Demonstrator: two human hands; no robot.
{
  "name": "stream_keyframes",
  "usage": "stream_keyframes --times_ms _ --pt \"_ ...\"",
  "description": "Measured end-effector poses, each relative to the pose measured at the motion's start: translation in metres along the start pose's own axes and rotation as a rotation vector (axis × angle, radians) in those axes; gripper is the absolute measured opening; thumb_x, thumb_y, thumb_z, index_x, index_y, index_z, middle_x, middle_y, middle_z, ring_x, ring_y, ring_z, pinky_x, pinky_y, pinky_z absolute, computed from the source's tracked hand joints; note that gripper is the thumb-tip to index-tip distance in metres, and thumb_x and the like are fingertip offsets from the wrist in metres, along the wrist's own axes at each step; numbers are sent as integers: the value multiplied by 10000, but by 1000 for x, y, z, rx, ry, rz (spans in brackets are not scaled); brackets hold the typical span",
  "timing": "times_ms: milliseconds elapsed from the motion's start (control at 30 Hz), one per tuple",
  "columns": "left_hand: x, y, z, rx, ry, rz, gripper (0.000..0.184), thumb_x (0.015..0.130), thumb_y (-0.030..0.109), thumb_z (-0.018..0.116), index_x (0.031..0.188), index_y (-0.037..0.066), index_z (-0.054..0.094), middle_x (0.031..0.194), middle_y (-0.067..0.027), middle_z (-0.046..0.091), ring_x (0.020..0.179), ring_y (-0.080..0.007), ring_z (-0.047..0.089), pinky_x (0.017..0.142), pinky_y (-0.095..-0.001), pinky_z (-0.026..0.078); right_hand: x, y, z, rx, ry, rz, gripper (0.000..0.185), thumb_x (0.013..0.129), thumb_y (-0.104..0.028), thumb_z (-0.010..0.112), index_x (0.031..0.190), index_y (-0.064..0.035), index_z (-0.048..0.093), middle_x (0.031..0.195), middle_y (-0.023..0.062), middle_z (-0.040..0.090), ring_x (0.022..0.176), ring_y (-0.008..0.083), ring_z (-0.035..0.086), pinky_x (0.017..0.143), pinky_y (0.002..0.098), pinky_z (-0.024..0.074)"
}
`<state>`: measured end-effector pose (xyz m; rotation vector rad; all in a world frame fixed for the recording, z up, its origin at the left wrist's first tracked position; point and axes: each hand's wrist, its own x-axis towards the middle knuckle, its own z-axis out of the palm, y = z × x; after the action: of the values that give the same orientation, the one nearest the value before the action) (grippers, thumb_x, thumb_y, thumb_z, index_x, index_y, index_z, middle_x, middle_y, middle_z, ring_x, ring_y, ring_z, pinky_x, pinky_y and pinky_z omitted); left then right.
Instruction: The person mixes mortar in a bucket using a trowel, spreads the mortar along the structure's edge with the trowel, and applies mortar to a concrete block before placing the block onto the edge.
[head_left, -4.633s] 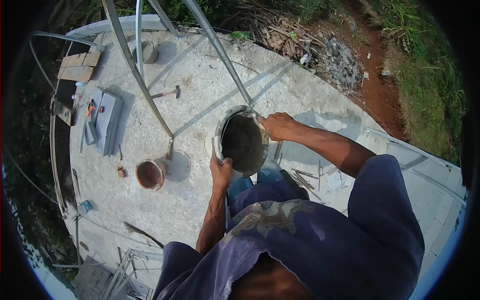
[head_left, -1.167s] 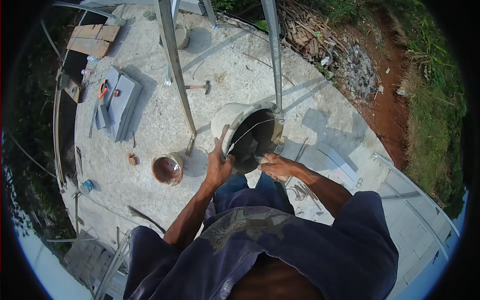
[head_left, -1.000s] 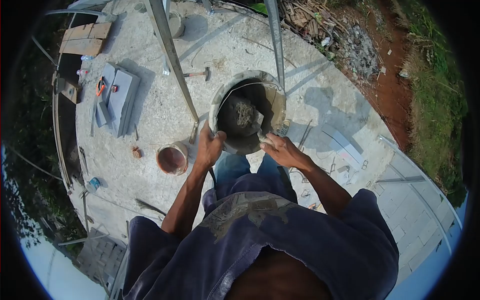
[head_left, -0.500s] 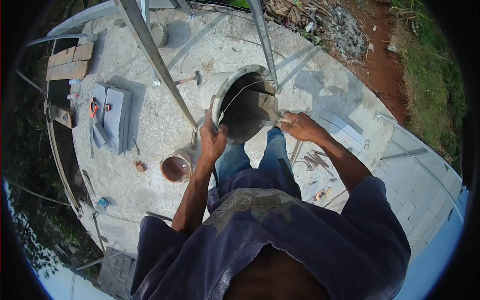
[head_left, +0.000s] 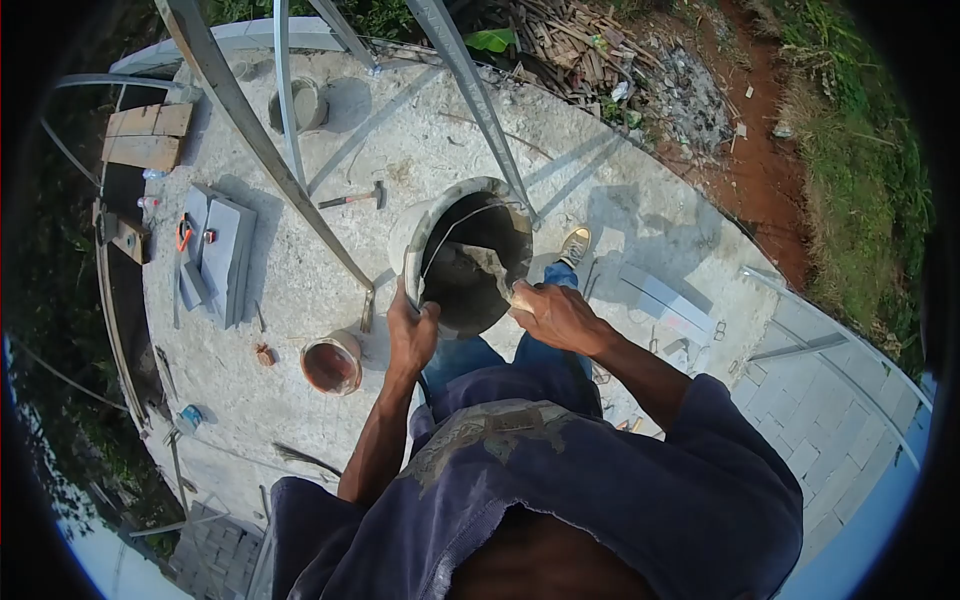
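A cement-crusted bucket [head_left: 404, 237] tilts toward me in front of my legs, with wet grey mortar [head_left: 465, 280] inside. Its wire handle [head_left: 440, 243] lies across the mouth. My left hand [head_left: 410, 335] is closed on the near left rim. My right hand [head_left: 558, 315], at the right side of the mouth, is wrapped round the handle of a trowel [head_left: 493, 266]. The mortar-smeared blade is inside the bucket, and its edges are hard to make out.
Metal posts [head_left: 265, 150] rise left and right of the bucket. A hammer [head_left: 352, 196], a smaller bucket [head_left: 332, 363] and grey blocks [head_left: 222, 250] lie on the concrete floor to the left. Another bucket [head_left: 300, 105] stands farther back. The floor edge drops toward red soil [head_left: 775, 190].
The trowel has gone from the bucket's right rim down into it, as my right hand moved left and nearer me. The bucket sits lower in view, with my left hand still on its rim.
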<state>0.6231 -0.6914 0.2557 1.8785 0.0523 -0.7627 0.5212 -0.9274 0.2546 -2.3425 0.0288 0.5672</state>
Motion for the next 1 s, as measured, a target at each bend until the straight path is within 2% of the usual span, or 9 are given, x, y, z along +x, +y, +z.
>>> stream_keyframes --times_ms 167,233,267,367,567,733,833,900,1000 --pt "-5 51 89 -36 105 -73 515 787 -15 489 1301 -49 474 1005 -146 629 906 -210 584 840 -318 462 -21 62 -100 -213 9 -67 356 907 -305 571 1145 -44 530 793 193 633 704 357 661 597 426 521" --pt "6 39 137 -80 127 -45 543 784 -12 495 1324 -50 459 1028 -147 621 926 -210 578 865 -309 454 -14 92 -115 454 -611 381 350 931 -326 534 1111 -26 533 818 203 644 762 364 666 650 457 521" --pt "7 37 161 -44 172 -4 564 780 -6 492 1340 -50 448 1044 -149 620 940 -209 576 874 -307 450 -15 127 -107 480 -682 518 375 947 -343 499 1137 -22 527 927 231 648 898 371 656 746 487 511" --pt "15 63 212 -33 228 96 630 765 12 481 1389 -46 407 1080 -153 617 980 -210 571 892 -299 440 -48 193 -180 -40 -434 255 395 945 -350 496 1148 -12 521 959 257 650 961 395 637 804 498 498" --pt "33 86 292 -243 141 26 702 772 33 521 1419 -122 298 1104 -202 606 980 -224 576 876 -293 447 -87 237 -235 -274 -280 275 431 928 -309 535 1182 39 524 915 291 651 935 447 634 822 505 500" --pt "48 97 317 -216 135 31 718 768 52 533 1413 -140 281 1134 -222 589 1035 -235 560 928 -312 424 -67 211 -211 43 -398 159 450 929 -305 532 1182 67 519 841 294 642 814 472 635 715 487 517" --pt "62 125 307 -377 134 43 645 765 12 484 1395 -66 367 1139 -178 584 1044 -218 547 915 -307 428 -53 198 -245 439 -528 549 420 916 -301 583 1158 39 537 811 275 643 776 463 634 673 472 505" --pt "75 131 298 -460 150 131 619 770 -1 476 1382 -50 398 1089 -146 588 978 -199 548 877 -300 436 -54 229 -239 315 -166 130 333 892 -258 622 1092 -1 555 764 233 636 753 439 633 654 455 497" --pt "91 162 282 -397 146 -83 547 777 0 506 1320 -56 466 1013 -122 605 907 -180 559 839 -292 448 -41 216 -267 -202 150 34 301 851 -250 653 1061 -47 582 827 199 630 798 413 629 695 466 499"
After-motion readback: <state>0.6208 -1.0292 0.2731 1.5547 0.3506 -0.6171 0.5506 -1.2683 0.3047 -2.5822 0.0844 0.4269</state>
